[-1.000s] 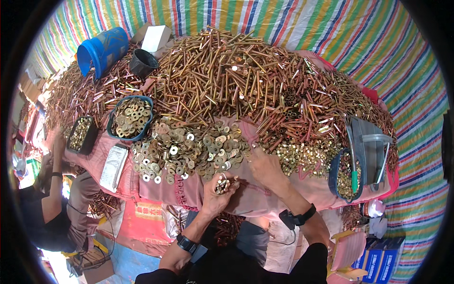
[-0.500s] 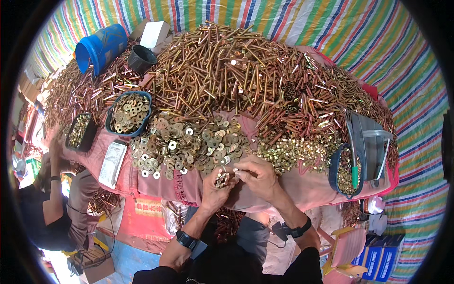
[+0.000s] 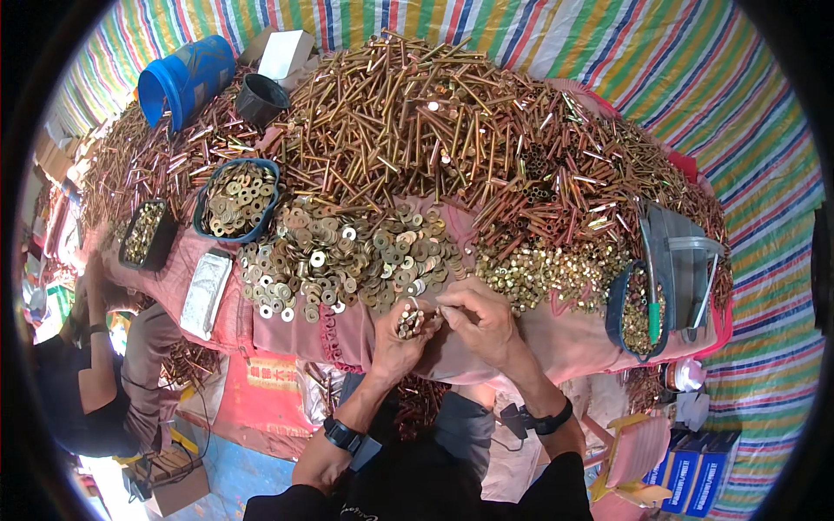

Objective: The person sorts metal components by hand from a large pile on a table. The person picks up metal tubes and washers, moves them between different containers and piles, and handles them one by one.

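My left hand (image 3: 398, 340) is cupped around a small handful of brass washers (image 3: 408, 318) at the near edge of the pink cloth. My right hand (image 3: 476, 319) sits just to its right, fingertips pinched on a small brass piece that touches the handful. A spread of loose brass washers (image 3: 347, 256) lies right beyond both hands. Behind it rises a big heap of long brass bolts (image 3: 417, 130). Small brass nuts (image 3: 547, 273) lie to the right of my right hand.
A dark tray of washers (image 3: 236, 198) and a black tray (image 3: 143, 234) stand at the left, with a white packet (image 3: 205, 291). A blue bucket (image 3: 178, 78) and black cup (image 3: 259, 100) lie at the back left. A grey scoop (image 3: 682, 260) is at right. Another person (image 3: 95, 382) works at left.
My right hand came back from the nuts to meet my left hand at the cloth's near edge. The left hand stayed put with its washers.
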